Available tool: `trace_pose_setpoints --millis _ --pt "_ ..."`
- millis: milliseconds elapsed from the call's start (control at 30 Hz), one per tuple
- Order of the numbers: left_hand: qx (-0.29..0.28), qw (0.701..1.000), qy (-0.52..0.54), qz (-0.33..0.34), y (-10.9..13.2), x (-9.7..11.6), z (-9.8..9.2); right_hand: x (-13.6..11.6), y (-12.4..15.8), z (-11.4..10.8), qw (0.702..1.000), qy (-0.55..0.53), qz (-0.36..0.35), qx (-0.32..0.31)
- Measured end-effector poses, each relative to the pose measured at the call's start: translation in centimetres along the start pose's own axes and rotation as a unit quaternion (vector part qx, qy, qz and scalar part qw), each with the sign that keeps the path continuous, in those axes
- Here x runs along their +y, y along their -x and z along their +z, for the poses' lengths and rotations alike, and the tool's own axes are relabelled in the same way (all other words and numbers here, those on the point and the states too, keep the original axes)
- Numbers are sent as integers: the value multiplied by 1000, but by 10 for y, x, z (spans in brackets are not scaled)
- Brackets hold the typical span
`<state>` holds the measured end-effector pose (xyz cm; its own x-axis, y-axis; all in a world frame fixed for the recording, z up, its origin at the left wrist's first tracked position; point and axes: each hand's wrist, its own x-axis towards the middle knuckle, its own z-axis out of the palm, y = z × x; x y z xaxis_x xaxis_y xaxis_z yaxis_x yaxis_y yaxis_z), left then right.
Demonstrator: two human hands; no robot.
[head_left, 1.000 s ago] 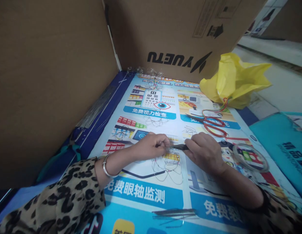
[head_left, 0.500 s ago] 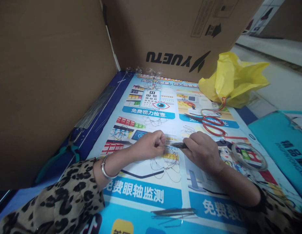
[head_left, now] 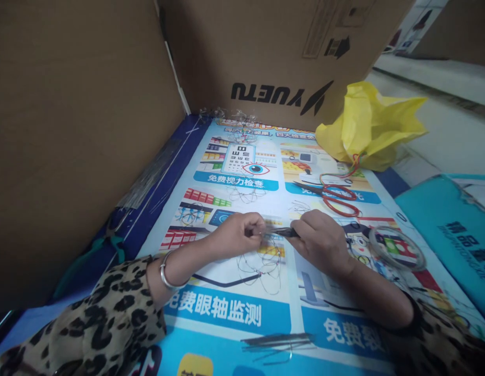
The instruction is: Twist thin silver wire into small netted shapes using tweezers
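Note:
My left hand (head_left: 244, 233) is closed in a pinch on a thin wire, most of it hidden by the fingers. Dark-jawed pliers (head_left: 283, 232) are gripped in my right hand (head_left: 322, 243), their handles covered by the palm. The jaw tips point left and meet the wire close to my left fingertips; whether they clamp it is too fine to tell. Just beneath both hands lies a looped wire piece (head_left: 261, 271) with tiny beads. Nearer to me, a small bundle of straight dark wires (head_left: 279, 340) rests on the printed sheet (head_left: 211, 339).
Red-handled scissors (head_left: 340, 201) and a yellow bag (head_left: 367, 125) lie at the far right. A clear wire coil (head_left: 399, 250) sits beside my right forearm. Teal-handled pliers (head_left: 109, 243) and long wires (head_left: 144, 183) are at left. Cardboard walls (head_left: 281, 52) stand behind and left.
The pliers' jaws have come slightly closer to my left fingertips. The whole view has shifted a little; both hands keep nearly the same pose.

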<state>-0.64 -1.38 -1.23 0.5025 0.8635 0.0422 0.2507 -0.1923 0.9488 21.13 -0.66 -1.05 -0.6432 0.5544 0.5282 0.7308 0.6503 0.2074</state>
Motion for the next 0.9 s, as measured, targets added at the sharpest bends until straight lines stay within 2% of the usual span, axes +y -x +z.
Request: trace_pose_setpoints --millis 233,467,900 --pt "-9 1000 -10 8 0 -1 0 0 0 1 1000 9 -7 -2" --pt "-17 1000 -14 -14 1 5 0 2 -1 -2 998 51 -22 -1" --pt "-25 999 -29 -10 1 1 0 6 -2 -8 996 74 -53 14"
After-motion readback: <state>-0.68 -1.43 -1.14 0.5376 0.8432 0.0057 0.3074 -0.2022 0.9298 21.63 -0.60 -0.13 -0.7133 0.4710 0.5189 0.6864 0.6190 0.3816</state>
